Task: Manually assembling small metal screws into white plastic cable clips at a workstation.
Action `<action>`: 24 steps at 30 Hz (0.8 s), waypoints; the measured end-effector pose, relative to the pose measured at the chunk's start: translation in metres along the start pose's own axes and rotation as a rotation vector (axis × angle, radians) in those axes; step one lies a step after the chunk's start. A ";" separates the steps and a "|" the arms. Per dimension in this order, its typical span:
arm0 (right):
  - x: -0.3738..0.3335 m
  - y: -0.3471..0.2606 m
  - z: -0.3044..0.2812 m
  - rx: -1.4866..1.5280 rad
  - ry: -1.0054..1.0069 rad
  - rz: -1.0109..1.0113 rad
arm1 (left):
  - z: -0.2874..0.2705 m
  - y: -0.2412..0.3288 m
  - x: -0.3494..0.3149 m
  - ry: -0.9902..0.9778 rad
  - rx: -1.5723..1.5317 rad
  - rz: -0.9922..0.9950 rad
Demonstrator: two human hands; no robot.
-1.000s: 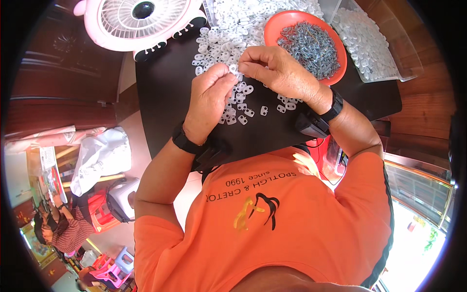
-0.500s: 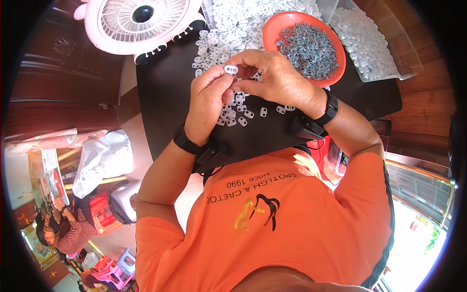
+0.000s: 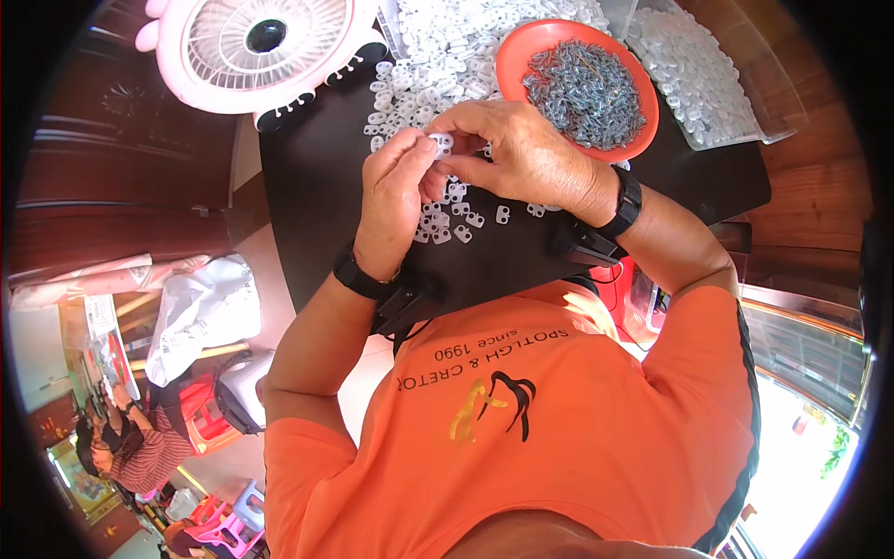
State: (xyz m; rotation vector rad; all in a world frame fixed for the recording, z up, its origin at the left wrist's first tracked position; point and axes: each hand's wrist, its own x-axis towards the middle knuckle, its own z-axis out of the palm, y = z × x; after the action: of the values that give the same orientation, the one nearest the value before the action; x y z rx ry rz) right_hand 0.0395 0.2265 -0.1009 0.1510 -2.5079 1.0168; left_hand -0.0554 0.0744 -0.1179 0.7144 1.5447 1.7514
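**Small, white, round-edged plastic piece with two holes (image 3: 444,143) has shifted slightly toward the wearer since half a second ago**

Every place here is told from the round, orange-red plastic dish (image 3: 508,74), smooth-rimmed and heaped with thin, grey-blue, metallic-looking parts (image 3: 585,93). Glossy, flat white pieces with holes (image 3: 400,88) spread left of it; more such pieces (image 3: 456,224) lie scattered to its lower left on the smooth, dark desk (image 3: 317,196). Right of the dish stands a clear plastic bin (image 3: 769,93) filled with small white pieces (image 3: 694,79); far to its left is a pink-framed fan (image 3: 265,37). The right hand (image 3: 535,154), just below the dish, blocks part of the spread. Lower left of the dish, the left hand (image 3: 391,191) pinches the two-holed piece between thumb and fingers. Right-hand fingers curl around its right side; whether they grip it, I cannot tell.
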 end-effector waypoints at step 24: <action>-0.003 0.001 -0.001 -0.031 0.045 -0.175 | 0.002 -0.003 -0.002 -0.034 0.010 0.028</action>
State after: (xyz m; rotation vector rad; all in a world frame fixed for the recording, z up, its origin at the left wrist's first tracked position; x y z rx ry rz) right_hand 0.0428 0.2283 -0.1023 0.3288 -2.4201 0.9005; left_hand -0.0525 0.0742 -0.1208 0.7701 1.5284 1.7447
